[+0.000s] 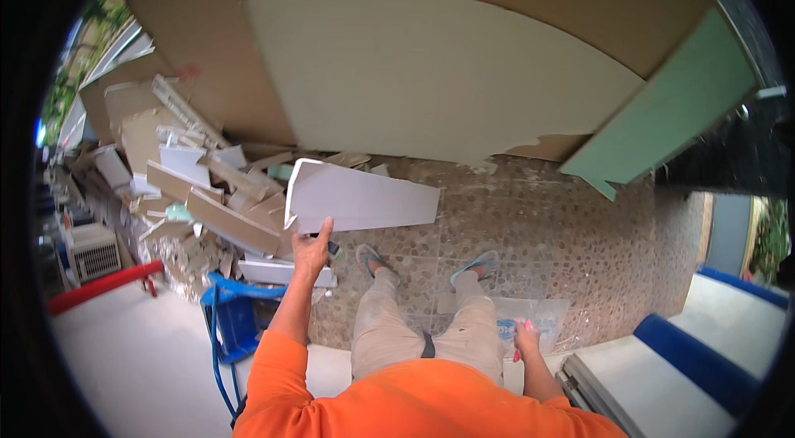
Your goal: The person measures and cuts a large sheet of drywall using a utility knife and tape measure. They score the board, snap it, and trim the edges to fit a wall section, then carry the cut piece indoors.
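Observation:
My left hand (311, 251) grips the lower left edge of a white plasterboard offcut (364, 196), thumb on its face. The piece is held tilted in front of me and narrows to the right; its left edge looks torn. My right hand (527, 342) hangs low at my right side, closed around a small pinkish-red tool (519, 353) whose kind I cannot make out. Behind that hand lies a clear plastic sheet (553, 314) with blue print. A small dark thing beside my left hand is too blurred to name.
A heap of broken plasterboard (232, 227) lies on the left. Large brown and pale boards (431, 65) lean ahead, with a green board (671, 107) at right. A blue plastic chair (236, 318) is near my left arm. Pebbled tiles (571, 231) cover the floor.

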Available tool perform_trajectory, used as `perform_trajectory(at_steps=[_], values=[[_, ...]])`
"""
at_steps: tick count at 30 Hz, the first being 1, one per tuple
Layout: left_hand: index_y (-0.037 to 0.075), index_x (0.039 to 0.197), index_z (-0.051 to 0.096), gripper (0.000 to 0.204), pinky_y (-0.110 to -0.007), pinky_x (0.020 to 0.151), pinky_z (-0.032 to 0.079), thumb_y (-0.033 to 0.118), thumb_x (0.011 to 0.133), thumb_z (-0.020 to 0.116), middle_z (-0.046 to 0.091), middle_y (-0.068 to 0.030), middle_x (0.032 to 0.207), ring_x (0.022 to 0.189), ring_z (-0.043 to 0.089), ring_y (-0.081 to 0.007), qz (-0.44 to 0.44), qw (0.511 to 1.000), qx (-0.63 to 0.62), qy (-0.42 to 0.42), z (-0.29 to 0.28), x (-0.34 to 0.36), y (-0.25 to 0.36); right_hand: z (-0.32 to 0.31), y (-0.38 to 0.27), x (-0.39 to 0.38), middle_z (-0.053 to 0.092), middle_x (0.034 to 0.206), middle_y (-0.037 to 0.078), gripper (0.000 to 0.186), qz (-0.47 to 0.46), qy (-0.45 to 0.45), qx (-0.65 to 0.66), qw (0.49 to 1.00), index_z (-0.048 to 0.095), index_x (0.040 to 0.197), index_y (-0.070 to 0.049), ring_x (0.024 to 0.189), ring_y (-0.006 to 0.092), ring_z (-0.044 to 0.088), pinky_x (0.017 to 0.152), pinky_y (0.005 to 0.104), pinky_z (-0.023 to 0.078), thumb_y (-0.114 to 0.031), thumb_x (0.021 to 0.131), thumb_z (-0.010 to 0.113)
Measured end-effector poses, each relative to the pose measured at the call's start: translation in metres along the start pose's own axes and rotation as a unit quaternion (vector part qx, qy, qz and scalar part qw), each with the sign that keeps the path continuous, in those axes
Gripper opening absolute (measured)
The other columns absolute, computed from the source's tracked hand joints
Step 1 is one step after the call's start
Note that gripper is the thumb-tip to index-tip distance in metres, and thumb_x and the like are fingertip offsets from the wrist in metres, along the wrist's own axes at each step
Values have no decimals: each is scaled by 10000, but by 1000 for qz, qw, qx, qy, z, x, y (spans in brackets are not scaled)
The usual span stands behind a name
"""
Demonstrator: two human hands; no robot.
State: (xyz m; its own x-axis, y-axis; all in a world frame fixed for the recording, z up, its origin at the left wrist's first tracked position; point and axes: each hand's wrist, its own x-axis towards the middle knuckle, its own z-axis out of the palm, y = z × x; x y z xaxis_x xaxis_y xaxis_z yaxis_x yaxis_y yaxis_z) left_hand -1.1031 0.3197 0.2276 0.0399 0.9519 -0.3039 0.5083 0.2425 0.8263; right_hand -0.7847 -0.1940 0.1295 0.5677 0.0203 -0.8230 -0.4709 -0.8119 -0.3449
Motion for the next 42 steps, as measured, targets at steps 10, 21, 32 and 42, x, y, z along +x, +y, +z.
perform_trajectory(at_steps=[10, 21, 32, 42], values=[[142, 1082, 647, 295, -319, 566, 537, 417, 986, 693, 652, 5, 817, 627, 598, -125, -216, 875, -385, -200, 214, -146, 171, -147, -208, 13, 679, 1082, 134, 756, -118, -114, 500, 850, 535, 1325, -9, 588, 111, 616, 437, 219, 402, -576, 879, 762], [161, 999, 646, 304, -409, 644, 559, 462, 977, 681, 667, -68, 702, 616, 649, -226, -327, 789, -277, -440, 386, -188, 233, -309, -249, 66, 634, 942, -19, 294, -185, -39, 721, 667, 603, 1164, -163, 805, 132, 598, 598, 289, 445, -309, 948, 739], [45, 1427, 539, 717, -416, 777, 534, 493, 910, 754, 713, -68, 1059, 897, 643, -198, -322, 752, 86, -568, 617, -167, 313, -537, -301, 107, 637, 1058, 14, 403, -247, 259, 680, 639, 587, 1250, -86, 837, 117, 598, 572, 268, 446, -336, 967, 728], [97, 1291, 718, 585, -364, 985, 521, 370, 782, 813, 748, -125, 1183, 1089, 690, -263, 127, 535, 402, -732, 785, -179, 361, -697, -348, 196, 671, 945, 17, 256, -286, 399, 532, 690, 667, 1049, -52, 675, 86, 563, 543, 234, 428, -262, 947, 773]])
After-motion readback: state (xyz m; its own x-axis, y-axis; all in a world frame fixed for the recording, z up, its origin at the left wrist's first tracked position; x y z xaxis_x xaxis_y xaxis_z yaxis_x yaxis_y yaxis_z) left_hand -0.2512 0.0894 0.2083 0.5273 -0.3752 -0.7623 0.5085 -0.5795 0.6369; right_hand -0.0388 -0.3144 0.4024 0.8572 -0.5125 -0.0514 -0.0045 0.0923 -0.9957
